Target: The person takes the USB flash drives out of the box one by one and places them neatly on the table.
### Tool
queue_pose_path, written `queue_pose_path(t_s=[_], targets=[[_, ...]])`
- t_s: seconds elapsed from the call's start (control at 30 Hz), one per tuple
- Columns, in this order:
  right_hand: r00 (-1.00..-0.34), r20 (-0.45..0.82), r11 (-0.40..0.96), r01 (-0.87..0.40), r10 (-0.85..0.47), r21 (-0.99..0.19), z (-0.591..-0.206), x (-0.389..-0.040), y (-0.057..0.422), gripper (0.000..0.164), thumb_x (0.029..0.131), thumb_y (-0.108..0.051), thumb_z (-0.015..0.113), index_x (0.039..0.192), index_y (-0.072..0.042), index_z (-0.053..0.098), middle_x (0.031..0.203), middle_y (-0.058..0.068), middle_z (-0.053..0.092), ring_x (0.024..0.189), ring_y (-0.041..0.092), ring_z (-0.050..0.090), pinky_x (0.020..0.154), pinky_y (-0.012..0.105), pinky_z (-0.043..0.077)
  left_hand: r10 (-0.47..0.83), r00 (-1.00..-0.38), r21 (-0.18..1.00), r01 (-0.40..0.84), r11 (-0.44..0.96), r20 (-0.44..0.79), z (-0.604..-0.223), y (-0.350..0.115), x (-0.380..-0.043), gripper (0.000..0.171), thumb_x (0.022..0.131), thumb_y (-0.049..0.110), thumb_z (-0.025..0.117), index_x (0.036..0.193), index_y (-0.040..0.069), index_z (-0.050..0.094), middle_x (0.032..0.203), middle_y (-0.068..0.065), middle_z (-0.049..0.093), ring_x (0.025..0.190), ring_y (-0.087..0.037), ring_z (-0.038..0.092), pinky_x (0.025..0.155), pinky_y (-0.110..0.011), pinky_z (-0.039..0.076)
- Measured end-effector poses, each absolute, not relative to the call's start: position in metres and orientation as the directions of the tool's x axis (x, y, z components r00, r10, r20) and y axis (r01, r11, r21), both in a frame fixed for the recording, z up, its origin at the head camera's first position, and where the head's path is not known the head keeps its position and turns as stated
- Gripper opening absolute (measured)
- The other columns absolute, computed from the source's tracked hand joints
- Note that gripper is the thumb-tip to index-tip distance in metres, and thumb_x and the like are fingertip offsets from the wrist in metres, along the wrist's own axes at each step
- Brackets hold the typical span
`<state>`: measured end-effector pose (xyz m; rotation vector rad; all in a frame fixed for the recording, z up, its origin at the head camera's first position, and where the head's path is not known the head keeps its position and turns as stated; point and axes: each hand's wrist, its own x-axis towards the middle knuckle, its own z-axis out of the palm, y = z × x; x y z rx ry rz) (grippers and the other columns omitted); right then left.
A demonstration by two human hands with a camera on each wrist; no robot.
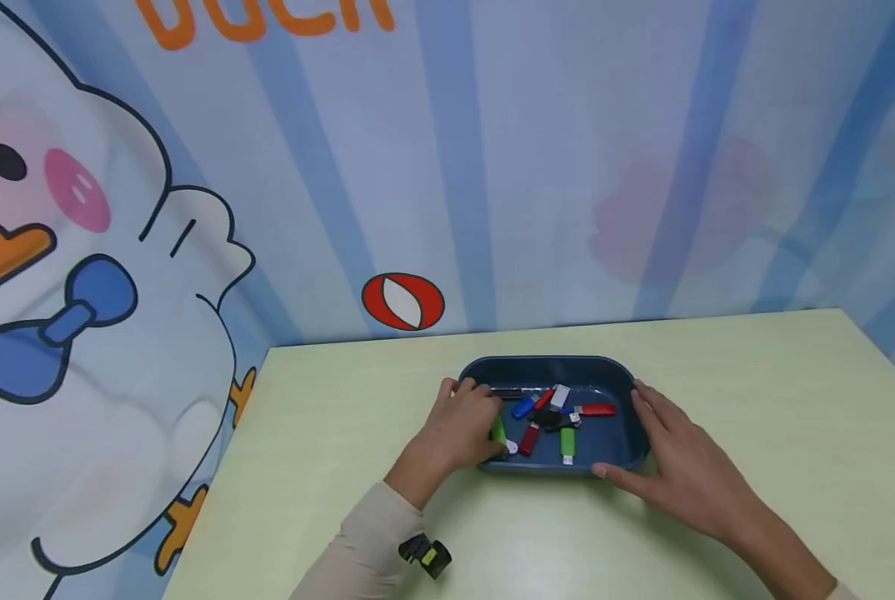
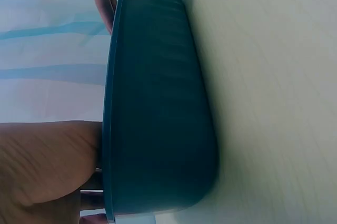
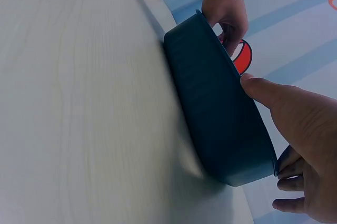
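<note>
A dark blue oval-cornered tray (image 1: 609,450) sits on the table, holding several USB flash drives in green, red, blue, white and black. My left hand (image 1: 458,425) reaches over its left end, bent fingers dipping inside. Beside its thumb and index finger lies a green flash drive (image 1: 497,431); whether they pinch it I cannot tell. Around the front right corner my right hand (image 1: 687,471) holds the tray, thumb on the front rim and fingers at the right end. A second green flash drive (image 1: 567,443) and a red one (image 1: 597,409) lie inside, nearer that hand.
The pale table (image 1: 357,408) spreads around the tray and meets a printed cartoon backdrop (image 1: 537,167) at its back edge. A black wrist device (image 1: 427,556) is strapped over the left sleeve (image 1: 372,533).
</note>
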<state>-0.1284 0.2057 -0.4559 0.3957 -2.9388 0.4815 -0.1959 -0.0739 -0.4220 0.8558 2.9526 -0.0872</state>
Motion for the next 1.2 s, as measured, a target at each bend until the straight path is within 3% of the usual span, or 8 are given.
queue_pose_path(t_s=[0.47,0.77,1.2], targets=[[-0.963,0.138,0.924,-0.261,-0.231,-0.279,-0.448,-0.126,0.207,0.118,0.07,-0.083,0.05,0.145,0.005,0.028,0.151,0.022,0.024,0.132,0.041,0.026,0.099,0.061,0.032,0.541,-0.833,0.022,0.542,0.84,-0.116,-0.429,-0.07,-0.202,0.041,0.073,0.052,0.074,0.097,0.019,0.072,0.088,0.008,0.061,0.093,-0.015,0.045,0.099,-0.052,0.023],[-0.97,0.105,0.924,-0.241,-0.219,-0.296,-0.447,-0.127,0.205,0.118,0.07,-0.083,0.05,0.146,0.004,0.027,0.153,0.02,0.021,0.132,0.042,0.027,0.097,0.061,0.034,0.538,-0.83,0.023,0.541,0.841,-0.144,-0.427,-0.072,-0.206,0.05,0.073,0.055,0.073,0.106,0.018,0.068,0.098,0.005,0.059,0.096,-0.016,0.044,0.1,-0.053,0.021],[-0.973,0.095,0.916,-0.229,-0.209,-0.33,-0.447,-0.129,0.205,0.12,0.068,-0.083,0.051,0.147,0.003,0.025,0.153,0.02,0.02,0.132,0.042,0.025,0.098,0.061,0.033,0.526,-0.849,0.064,0.529,0.846,0.058,-0.418,-0.078,-0.196,0.053,0.072,0.056,0.073,0.109,0.02,0.061,0.108,0.004,0.056,0.104,-0.013,0.042,0.099,-0.05,0.022]])
